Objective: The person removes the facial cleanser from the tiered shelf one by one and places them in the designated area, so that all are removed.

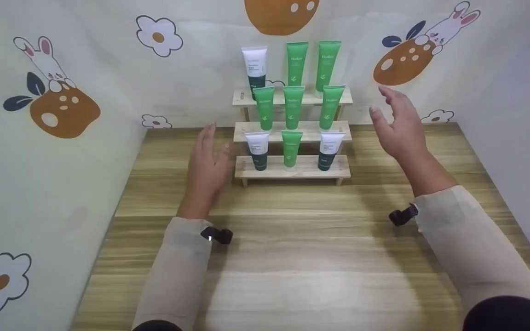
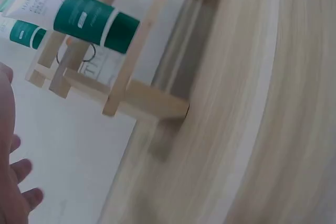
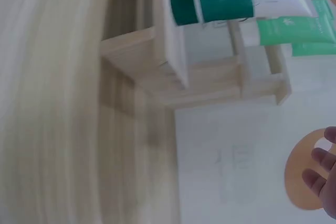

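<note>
- Sleeves [image 1: 476, 250] reach over the tabletop [image 1: 288, 276] in the head view; left grip [image 1: 207, 168] and right grip [image 1: 400, 126] are empty, thumbs [image 1: 377, 120] apart from fingers [image 1: 207, 136]. Nine tubes [image 1: 291, 148] stand on the wooden rack [image 1: 292, 175] between them.
- Left wrist: bumping the rack could knock tubes down.
- Right wrist: narrow steps [image 3: 171, 40] mean a nudge might tip tubes.

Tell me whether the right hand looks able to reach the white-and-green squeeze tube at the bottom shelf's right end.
Probably yes: the right hand is empty, and nothing visible stands between it and the squeeze tube.
</note>
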The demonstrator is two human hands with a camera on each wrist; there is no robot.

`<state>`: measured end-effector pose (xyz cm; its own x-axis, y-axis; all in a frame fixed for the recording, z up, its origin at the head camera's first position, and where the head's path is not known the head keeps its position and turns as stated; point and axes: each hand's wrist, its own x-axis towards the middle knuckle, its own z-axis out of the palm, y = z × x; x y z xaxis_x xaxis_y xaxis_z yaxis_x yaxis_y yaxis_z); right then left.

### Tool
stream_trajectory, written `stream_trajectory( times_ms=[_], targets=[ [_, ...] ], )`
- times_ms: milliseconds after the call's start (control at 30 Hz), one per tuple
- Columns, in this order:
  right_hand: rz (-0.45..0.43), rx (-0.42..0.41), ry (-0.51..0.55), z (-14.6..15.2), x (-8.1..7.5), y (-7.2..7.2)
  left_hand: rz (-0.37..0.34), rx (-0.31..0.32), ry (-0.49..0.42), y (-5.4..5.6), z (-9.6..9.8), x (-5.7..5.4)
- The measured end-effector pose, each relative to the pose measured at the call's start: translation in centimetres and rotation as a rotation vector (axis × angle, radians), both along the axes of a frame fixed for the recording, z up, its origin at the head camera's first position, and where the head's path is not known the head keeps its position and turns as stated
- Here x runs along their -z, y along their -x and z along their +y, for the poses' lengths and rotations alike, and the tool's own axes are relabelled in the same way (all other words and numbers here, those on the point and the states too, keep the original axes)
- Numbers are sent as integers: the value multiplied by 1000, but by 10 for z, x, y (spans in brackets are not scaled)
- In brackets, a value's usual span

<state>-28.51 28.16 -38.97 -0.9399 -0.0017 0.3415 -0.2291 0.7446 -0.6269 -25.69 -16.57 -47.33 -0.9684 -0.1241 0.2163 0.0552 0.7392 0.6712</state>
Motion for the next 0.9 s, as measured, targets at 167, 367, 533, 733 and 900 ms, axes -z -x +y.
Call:
stream_trajectory(
  times_ms=[167,367,533,733,900],
  targets=[
    [-17,-31,189,-15,-26,5,-60,41,-402,-7,12,11],
    [-22,-68,352,-29,-44,17,-102,36,-626,-6,15,20],
    [-30,-137,490,-32,-47,27,-214,66,-830,-3,13,32],
    [-90,-158,617,-35,-57,35,-313,112,-996,0,9,43],
    [-130,-156,641,-41,-73,41,-349,149,-1072,2,7,49]
  ],
)
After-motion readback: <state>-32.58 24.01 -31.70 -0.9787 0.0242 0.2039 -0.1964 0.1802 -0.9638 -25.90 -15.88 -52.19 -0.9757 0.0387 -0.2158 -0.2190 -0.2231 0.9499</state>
